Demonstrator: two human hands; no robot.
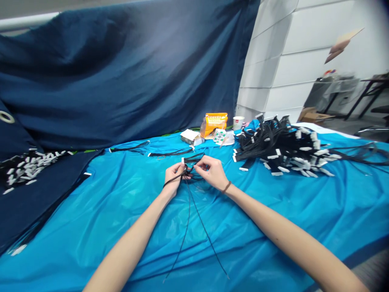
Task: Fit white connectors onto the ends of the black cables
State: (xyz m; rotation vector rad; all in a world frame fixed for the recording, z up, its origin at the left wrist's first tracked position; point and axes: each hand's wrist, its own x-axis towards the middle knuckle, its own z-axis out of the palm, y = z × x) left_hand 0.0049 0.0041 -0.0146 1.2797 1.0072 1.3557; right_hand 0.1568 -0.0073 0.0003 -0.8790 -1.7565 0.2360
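Note:
My left hand [174,178] is closed on a bundle of thin black cables [194,160] with a white connector [182,161] at its end, over the middle of the blue sheet. Close on its right, my right hand [212,172] pinches at the same bundle, thumb and forefinger together; which strand lies between them is too small to make out. Two loose black wires [199,217] trail from the bundle towards the near side of the sheet. A thicker black strand loops round my left fingers.
A big heap of black cables with white connectors [276,146] lies to the right. More connectors [28,168] lie on dark cloth at left. Behind are an orange pouch [215,123], a paper cup [238,122] and a small box [191,137]. A dark blue curtain [121,73] hangs at the back.

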